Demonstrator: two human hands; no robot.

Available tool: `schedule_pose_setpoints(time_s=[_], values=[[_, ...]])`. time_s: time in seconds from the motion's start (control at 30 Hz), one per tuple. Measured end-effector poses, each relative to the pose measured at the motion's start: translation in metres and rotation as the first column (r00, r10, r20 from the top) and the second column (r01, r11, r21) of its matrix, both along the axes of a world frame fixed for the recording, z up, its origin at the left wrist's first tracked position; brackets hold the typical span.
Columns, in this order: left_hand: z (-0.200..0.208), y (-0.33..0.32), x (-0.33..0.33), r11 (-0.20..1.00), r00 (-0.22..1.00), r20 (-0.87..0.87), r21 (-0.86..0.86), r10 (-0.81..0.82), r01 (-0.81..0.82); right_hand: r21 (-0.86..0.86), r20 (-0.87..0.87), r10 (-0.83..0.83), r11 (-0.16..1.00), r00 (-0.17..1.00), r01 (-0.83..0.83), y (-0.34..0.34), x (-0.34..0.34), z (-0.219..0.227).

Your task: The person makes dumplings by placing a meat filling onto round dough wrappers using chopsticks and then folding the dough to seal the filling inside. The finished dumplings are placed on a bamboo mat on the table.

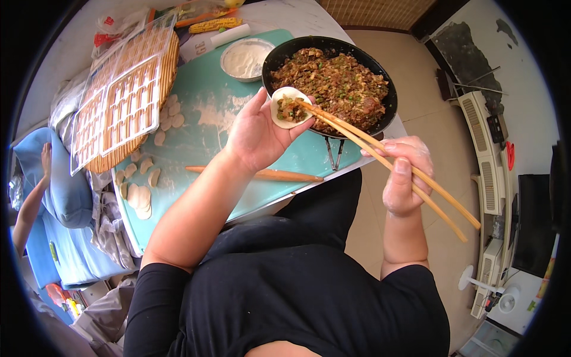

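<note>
Left hand point(256, 134): palm up, fingers cupped under 1 pale round wrapper point(298, 93), which sits just beside the near left rim of the black pan point(390, 95). Dab of filling point(288, 110) at its middle.

Right hand point(407, 175): closed around 2 wooden chopsticks point(358, 134), tips at the filling.

Step in hand, by my reading: loading the wrapper. The next move likely calls for lifting the tips clear without dragging filling onto the bare edge, left hand steady beneath.

Orientation: wrapper's filled face points up toward the wearer; near-round, so no clear long axis. Chopsticks' long axis runs diagonally, tips upper left, butt ends lower right, beyond the right hand.

Rolling pin point(285, 175) lies roughly crosswise on the teal mat point(244, 196), partly behind the left forearm; mat on the desk point(297, 13).
</note>
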State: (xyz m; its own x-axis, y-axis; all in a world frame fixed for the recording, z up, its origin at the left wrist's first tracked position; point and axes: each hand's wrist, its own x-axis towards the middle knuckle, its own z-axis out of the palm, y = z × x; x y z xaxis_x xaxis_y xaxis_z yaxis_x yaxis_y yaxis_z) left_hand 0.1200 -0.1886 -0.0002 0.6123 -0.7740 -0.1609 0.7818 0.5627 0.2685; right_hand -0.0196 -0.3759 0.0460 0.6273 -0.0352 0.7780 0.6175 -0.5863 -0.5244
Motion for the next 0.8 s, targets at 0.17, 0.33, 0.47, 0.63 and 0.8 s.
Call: schedule_pose_setpoints(time_s=[0.17, 0.33, 0.47, 0.63, 0.8], values=[[0.003, 0.006, -0.004, 0.999, 0.999, -0.014, -0.030, -0.035, 0.034, -0.020, -0.052, 0.001, 1.000, 0.999, -0.002, 0.005, 0.001, 0.005], [0.000, 0.020, -0.006, 0.994, 0.994, -0.035, -0.023, -0.105, 0.104, 0.564, -0.028, 0.148, 0.819, 0.989, -0.107, -0.008, 0.009, 0.018], [0.004, 0.025, -0.014, 0.968, 0.969, -0.022, -0.050, -0.248, 0.246, 0.779, -0.101, 0.445, 0.591, 0.890, -0.207, -0.052, 0.025, 0.020], [0.008, 0.028, -0.025, 0.930, 0.930, 0.008, -0.016, -0.368, 0.368, 0.832, -0.198, 0.631, 0.512, 0.750, -0.211, -0.063, 0.039, 0.010], [0.008, 0.027, -0.035, 0.923, 0.923, 0.044, -0.029, -0.382, 0.384, 0.871, -0.243, 0.620, 0.478, 0.746, -0.113, -0.063, 0.052, -0.013]])
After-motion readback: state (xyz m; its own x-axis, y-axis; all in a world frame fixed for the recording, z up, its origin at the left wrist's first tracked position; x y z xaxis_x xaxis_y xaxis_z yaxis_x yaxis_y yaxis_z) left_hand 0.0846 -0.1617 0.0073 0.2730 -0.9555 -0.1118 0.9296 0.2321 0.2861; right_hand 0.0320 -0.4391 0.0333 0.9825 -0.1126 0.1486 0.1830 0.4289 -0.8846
